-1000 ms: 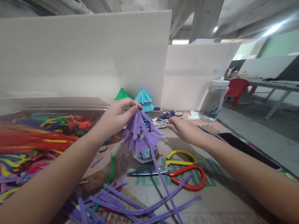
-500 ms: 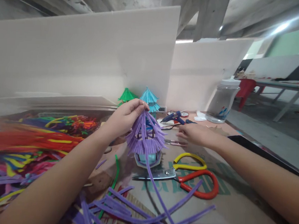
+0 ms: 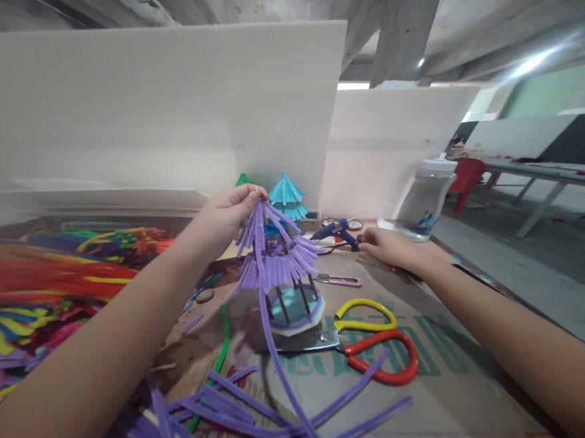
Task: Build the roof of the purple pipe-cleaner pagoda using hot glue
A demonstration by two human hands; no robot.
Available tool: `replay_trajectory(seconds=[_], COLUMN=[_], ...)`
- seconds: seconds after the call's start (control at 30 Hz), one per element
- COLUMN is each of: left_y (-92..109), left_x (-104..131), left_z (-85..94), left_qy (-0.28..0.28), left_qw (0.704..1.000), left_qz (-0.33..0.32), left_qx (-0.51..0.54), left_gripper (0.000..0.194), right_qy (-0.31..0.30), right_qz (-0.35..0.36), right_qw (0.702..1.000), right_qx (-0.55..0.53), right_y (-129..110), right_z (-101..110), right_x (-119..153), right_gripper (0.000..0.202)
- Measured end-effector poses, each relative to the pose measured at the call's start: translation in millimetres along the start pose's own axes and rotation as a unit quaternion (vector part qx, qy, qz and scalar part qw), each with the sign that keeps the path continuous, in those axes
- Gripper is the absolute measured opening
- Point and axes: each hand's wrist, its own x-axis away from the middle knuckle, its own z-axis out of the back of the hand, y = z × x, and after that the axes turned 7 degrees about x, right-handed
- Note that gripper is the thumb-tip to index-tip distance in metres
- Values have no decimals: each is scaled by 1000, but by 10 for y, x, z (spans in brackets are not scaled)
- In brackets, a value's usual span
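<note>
My left hand [image 3: 238, 208] pinches the peak of a small pagoda model [image 3: 279, 271] with purple pipe-cleaner roofs and dark posts. Its octagonal base tilts above the table. One long purple pipe cleaner [image 3: 282, 372] hangs from the roof towards me. At the back right, my right hand [image 3: 388, 246] has its fingers closed at the handle end of a blue glue gun [image 3: 332, 230]; the hand partly hides the contact. Open scissors [image 3: 384, 345] with yellow and red handles lie near the model's base, by a pink craft knife [image 3: 341, 280].
Loose purple pipe cleaners [image 3: 239, 409] lie in front, beside a green one [image 3: 222, 341]. Piles of coloured pipe cleaners [image 3: 42, 281] cover the left. A turquoise-roofed model [image 3: 288, 192] stands behind, with a clear water bottle [image 3: 426, 202] at right and white boards [image 3: 154, 109] at the back.
My left hand has moved slightly left, tilting the pagoda model so its base swings right and towards me. My right hand has moved back to the glue gun's handle.
</note>
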Motion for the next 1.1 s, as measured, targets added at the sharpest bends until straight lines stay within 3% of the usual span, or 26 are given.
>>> replay_trajectory(seconds=[0.13,0.33,0.47,0.57,0.7,0.77,0.83,0.97,1.1], left_y=[-13,-42,-64,-63,-37,-25,-19,-6,14], left_x=[24,54,46,48,67,75,78,79,88], left_z=[-22,-110,-120,-117,-155,-177,-186,-172,-169], left_qy=[-6,-54,-51,-48,-56,-58,-58,-66,-62], left_qw=[998,983,981,984,983,983,982,979,977], left_qz=[-3,-67,-63,-54,-48,-50,-56,-64,-53], left_qx=[-64,-159,-174,-166,-166,-167,-168,-184,-199], left_gripper=[33,31,28,28,30,30,31,32,35], right_qy=[-6,17,34,2,-158,-141,-104,-69,-88], right_qz=[14,49,58,77,262,320,332,344,332], right_qw=[1000,999,998,997,949,936,937,931,934], right_qx=[-10,-10,-7,-6,-81,-38,13,102,93], right_y=[3,-62,-81,-122,-258,-346,-434,-594,-677], right_z=[3,-46,44,178,246,216,178,164,182], right_x=[18,-8,10,260,832,1056,1177,1223,1222], right_gripper=[27,27,28,25,25,29,37,54,62])
